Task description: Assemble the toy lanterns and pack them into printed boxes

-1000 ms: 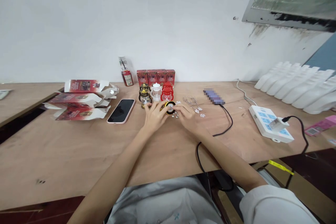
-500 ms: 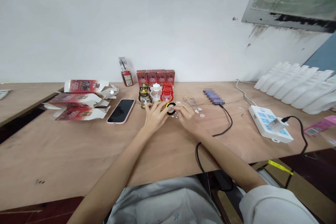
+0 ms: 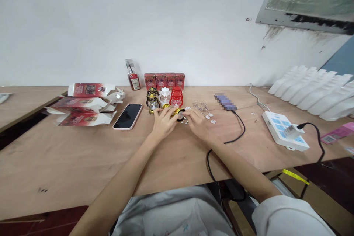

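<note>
My left hand (image 3: 163, 121) and my right hand (image 3: 197, 122) meet at the middle of the wooden table (image 3: 83, 155), both closed around a small gold and black lantern (image 3: 177, 113) lying on its side. Just behind it stand three finished little lanterns: a gold and black lantern (image 3: 152, 100), a white lantern (image 3: 165, 97) and a red lantern (image 3: 176, 97). Small white bits (image 3: 211, 118) and thin wire parts (image 3: 201, 107) lie right of my right hand.
A phone (image 3: 127, 116) lies face up to the left, beside flattened red cartons (image 3: 83, 108). Several red boxes (image 3: 164, 80) line the wall. A white power strip (image 3: 284, 129) with a plugged charger, a black cable (image 3: 238, 127) and white pouches (image 3: 312, 90) sit at the right.
The lantern between my fingers has turned a little, showing more gold on its left side. My hands stay in the same spot.
</note>
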`<state>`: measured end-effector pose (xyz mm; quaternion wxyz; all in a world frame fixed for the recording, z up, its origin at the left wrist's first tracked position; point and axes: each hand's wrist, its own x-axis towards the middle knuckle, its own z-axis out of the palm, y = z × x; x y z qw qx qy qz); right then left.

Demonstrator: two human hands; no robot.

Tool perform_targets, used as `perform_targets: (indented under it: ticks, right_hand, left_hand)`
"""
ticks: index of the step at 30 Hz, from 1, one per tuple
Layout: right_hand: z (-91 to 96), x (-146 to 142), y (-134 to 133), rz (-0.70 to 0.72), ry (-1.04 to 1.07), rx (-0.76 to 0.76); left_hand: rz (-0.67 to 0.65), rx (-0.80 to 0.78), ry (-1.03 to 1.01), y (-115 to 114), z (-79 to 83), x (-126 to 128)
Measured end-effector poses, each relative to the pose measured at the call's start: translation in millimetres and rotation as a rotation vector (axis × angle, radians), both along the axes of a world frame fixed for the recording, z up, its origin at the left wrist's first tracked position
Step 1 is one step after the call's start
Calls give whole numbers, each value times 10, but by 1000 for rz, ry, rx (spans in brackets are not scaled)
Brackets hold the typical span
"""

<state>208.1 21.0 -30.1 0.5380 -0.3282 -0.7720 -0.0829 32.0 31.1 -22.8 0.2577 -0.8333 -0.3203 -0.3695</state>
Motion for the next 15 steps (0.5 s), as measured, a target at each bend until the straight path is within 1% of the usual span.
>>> perform_targets:
  ticks: [5, 10, 15]
  right_hand:
    - [16, 0, -6, 9, -16, -71]
    - [25, -15, -5, -30, 138, -131]
    - [31, -10, -7, 64, 116, -155]
  left_hand:
    - [6, -31, 21, -9, -9, 8]
    - [29, -29, 9, 1, -7, 20]
    - [1, 49, -2, 12, -5, 14]
